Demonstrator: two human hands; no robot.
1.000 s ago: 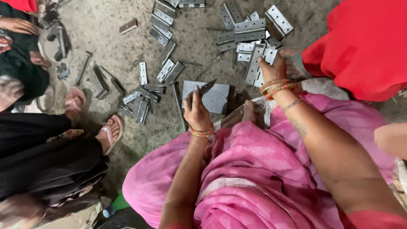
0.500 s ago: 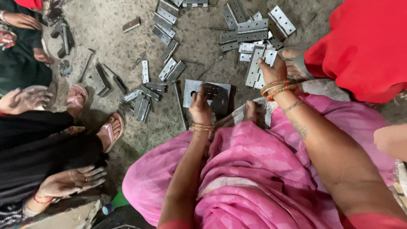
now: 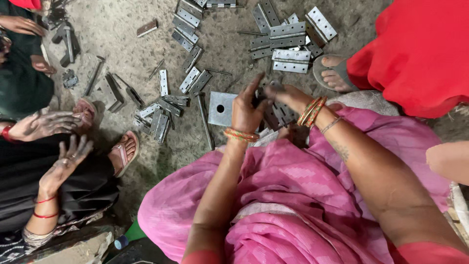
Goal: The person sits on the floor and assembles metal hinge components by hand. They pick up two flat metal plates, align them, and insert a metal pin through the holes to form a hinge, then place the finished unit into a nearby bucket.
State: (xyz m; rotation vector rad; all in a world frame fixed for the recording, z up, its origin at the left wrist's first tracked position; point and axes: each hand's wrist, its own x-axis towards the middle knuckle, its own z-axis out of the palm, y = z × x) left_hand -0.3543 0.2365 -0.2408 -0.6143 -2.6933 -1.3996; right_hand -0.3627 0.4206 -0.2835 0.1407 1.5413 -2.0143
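Both hands meet over the floor: left hand and right hand, each grip pinching one metal hinge; square plate just beside.

A floor-level metal workshop: loose steel hinges and pins strewn over bare concrete floor.

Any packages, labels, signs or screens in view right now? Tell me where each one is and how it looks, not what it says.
None: no package, label, sign or screen shows.
Nearest to packaging: a green bottle with a blue cap, lying at the bottom edge, left of the pink cloth; any label cannot be made out.
Otherwise only loose grey metal hinges on the floor, and a square holed plate by the left hand.
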